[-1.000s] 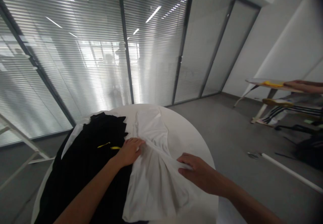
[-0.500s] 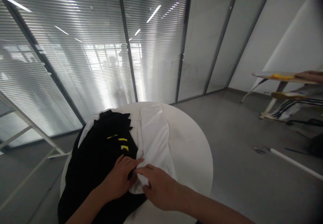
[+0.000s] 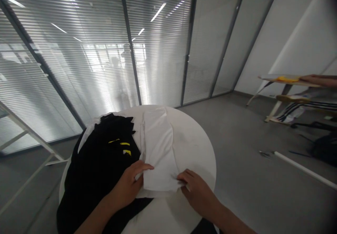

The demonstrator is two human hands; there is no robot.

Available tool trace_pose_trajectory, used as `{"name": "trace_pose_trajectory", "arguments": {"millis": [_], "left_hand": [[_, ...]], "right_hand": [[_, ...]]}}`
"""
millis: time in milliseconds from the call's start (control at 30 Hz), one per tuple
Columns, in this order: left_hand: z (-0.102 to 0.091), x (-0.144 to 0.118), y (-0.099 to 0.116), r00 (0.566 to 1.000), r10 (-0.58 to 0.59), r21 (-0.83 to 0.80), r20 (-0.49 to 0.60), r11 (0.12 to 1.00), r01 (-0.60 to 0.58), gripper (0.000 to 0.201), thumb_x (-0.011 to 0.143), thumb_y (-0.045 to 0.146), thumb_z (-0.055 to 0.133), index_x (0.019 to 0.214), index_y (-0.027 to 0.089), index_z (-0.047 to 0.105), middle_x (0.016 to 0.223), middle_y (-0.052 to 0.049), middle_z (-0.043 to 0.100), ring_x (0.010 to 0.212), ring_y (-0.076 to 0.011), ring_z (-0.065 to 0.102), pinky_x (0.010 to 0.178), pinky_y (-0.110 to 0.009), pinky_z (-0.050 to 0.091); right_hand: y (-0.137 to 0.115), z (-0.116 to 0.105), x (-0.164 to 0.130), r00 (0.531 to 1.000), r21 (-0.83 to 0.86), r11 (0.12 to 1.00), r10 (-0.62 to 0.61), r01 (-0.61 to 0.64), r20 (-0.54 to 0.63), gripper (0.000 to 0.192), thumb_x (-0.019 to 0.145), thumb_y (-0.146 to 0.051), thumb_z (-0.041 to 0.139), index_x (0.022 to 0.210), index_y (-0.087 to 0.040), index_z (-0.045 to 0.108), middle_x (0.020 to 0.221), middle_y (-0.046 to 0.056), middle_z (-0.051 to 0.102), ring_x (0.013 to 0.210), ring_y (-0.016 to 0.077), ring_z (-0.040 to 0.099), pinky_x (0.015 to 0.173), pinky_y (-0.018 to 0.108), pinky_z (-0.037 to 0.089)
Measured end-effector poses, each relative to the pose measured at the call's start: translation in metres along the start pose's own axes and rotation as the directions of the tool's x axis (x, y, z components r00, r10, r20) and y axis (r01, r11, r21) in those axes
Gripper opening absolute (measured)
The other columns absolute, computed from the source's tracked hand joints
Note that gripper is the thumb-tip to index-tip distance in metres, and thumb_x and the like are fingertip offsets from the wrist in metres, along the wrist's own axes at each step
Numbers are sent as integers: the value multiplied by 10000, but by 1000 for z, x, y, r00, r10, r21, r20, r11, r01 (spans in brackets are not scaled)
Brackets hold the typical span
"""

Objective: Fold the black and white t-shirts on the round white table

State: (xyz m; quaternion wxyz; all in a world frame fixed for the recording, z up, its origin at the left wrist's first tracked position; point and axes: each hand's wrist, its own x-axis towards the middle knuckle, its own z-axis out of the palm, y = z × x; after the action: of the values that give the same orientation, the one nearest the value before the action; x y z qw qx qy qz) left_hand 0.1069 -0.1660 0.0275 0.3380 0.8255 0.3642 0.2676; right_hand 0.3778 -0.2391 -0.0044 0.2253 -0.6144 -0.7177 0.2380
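Note:
A folded white garment [image 3: 159, 146] lies lengthwise on the round white table [image 3: 196, 149], slightly creased, its near end square to me. My left hand [image 3: 131, 181] is at its near left edge, thumb over the fabric and the other fingers curled at the side, partly hidden. At the near right corner my right hand [image 3: 193, 188] pinches the fabric between thumb and fingers. To the left a heap of black clothing [image 3: 97, 170] with small yellow marks spreads over the table and hangs past its edge. My left forearm crosses the black cloth.
Glass partitions with blinds [image 3: 160, 51] stand behind the table. A white metal frame [image 3: 28, 130] is at the left. At the right, a person's arm [image 3: 319, 80] rests by yellow material on another table [image 3: 265, 77]; a white pole [image 3: 302, 169] lies on the floor.
My right hand has moved right, from beside my left hand to the white garment's near right corner. The garment's near end now lies flatter and wider. My left hand stays at the left edge.

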Motion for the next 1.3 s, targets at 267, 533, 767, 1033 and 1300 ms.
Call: {"name": "trace_pose_trajectory", "arguments": {"millis": [267,533,767,1033,1300], "left_hand": [[5,-13,-8,991,-44,95,130,995,32,313,949,194,375,1100,237,646,1111,-39,677,1042,-175,607,981,-312,461],[11,-31,-14,987,-49,165,152,986,24,394,932,141,374,1202,277,626,1177,-35,662,1119,-169,588,1043,-349,440],[9,-39,-16,986,-49,208,157,978,15,429,925,123,353,1248,284,585,1111,-28,682,1076,-162,610,1102,-436,388],[12,-42,-7,978,-3,377,208,923,-78,413,900,113,432,1210,309,621,888,-1,664,901,-137,621,1175,-589,164],[-5,-45,21,965,-1,406,263,907,-110,298,855,85,467,990,271,658,867,14,653,892,-133,615,1182,-539,177]], "right_hand": [[12,-49,-25,998,156,985,-66,68,-20,349,740,-26,408,939,-232,608,1009,42,575,935,164,573,830,284,453],[15,-65,-47,969,111,987,-138,117,206,347,786,6,365,905,-214,606,1009,42,583,987,156,559,907,307,429],[10,-60,-45,924,118,979,-197,167,327,387,663,35,412,871,-211,626,996,26,597,993,152,559,878,279,420],[14,-60,-39,890,98,984,-177,150,419,389,739,0,436,972,-220,656,958,27,652,913,151,602,814,255,438],[8,-64,-23,941,42,989,-146,140,306,296,846,-177,503,1109,-225,631,1102,69,614,1030,195,565,928,323,419]]}}
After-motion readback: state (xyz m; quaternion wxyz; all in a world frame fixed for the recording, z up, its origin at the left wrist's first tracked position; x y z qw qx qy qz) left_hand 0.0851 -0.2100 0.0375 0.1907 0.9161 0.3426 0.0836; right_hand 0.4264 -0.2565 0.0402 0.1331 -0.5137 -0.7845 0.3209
